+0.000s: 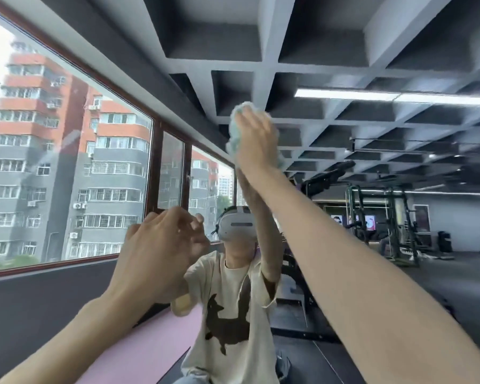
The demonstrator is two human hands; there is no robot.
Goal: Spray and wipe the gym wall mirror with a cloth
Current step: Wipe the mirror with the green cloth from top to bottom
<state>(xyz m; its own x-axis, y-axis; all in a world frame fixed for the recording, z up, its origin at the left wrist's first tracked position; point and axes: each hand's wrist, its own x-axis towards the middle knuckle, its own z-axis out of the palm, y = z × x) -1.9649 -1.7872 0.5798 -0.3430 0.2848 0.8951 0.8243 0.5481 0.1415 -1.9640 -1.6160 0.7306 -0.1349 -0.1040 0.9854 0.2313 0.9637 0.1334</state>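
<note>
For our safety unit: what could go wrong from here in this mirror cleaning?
The right hand presses the cloth high on the mirror with the arm stretched out, so the person might overbalance. The cloth is bunched, so it may slip free or leave streaks. The left hand holds nothing and braces nothing.

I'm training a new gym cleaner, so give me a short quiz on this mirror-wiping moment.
1. True or false: the left hand presses the cloth against the mirror.
2. Multiple choice: the cloth is A) above the reflected headset, B) on the floor, C) on the window ledge.
3. Fill in: the right hand lies on the cloth with its fingers ____.
Key: 1 false, the right hand does, the left hand holds no cloth; 2 A; 3 straight.
</note>
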